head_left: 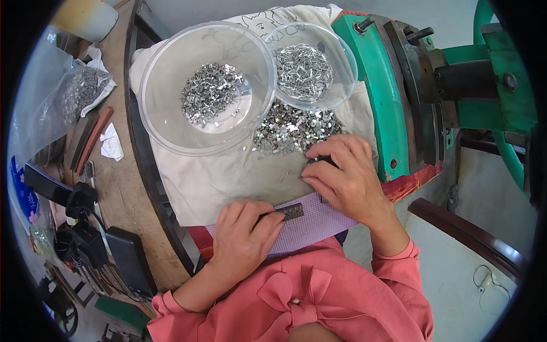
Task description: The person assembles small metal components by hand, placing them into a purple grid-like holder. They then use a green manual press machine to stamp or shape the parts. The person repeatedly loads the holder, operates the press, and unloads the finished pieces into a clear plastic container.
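Note:
My left hand (242,231) is closed on a dark slotted bar (293,212), whose free end points right over a lilac cloth (299,233). Farther right, my right hand (348,176) pinches a small dark piece (323,160) between thumb and fingers; its kind is partly hidden. Just beyond those fingertips lies a loose pile of small flat metal pieces (285,130) on the beige cloth (199,191). Behind it stand a large clear plastic tub (171,137) with short metal bits (211,91) and a smaller clear tub (348,54) with thin metal pins (303,71).
A green machine (379,85) with dark steel jaws borders the cloth at right. On the wooden table (134,194) at left are a plastic bag of metal bits (85,91), brown and reddish bars (94,139), crumpled paper (112,142) and a black box (130,259).

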`<state>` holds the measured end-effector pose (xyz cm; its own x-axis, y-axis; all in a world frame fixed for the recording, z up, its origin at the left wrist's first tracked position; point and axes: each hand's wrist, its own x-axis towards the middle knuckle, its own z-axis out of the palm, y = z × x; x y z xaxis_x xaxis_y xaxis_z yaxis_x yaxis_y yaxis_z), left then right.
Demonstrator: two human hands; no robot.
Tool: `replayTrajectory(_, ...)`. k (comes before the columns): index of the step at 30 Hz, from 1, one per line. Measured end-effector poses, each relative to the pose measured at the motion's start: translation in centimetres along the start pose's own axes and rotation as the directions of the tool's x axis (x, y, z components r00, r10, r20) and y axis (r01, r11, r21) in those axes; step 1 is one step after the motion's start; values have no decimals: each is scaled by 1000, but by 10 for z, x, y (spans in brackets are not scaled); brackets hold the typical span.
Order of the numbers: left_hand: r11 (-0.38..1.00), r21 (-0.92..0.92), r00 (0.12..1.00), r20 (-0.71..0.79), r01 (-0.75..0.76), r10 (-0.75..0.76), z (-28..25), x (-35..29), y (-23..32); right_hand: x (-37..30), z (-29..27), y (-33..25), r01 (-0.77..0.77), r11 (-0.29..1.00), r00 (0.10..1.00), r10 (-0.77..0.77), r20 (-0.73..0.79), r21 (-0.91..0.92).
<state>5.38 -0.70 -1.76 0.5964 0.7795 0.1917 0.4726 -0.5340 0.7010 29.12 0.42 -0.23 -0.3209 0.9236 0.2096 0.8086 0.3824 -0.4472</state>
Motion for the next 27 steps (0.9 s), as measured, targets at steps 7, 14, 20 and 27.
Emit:
replayTrajectory(7,999,8,999,-15,40,-40,-1,-1,2,-24,-1,-25,1,979,999,8,-42,205)
replayTrajectory(14,997,73,1000,0,-4,4,-1,0,3,-40,11,-34,-2,999,999,5,-46,53)
replayTrajectory(20,998,55,1000,1,-10,10,6,6,7,-26,0,-26,-2,999,998,5,-60,44)
replayTrajectory(27,1000,6,999,-9,31,-31,6,8,9,1,14,-17,-85,995,992,90,-91,54)
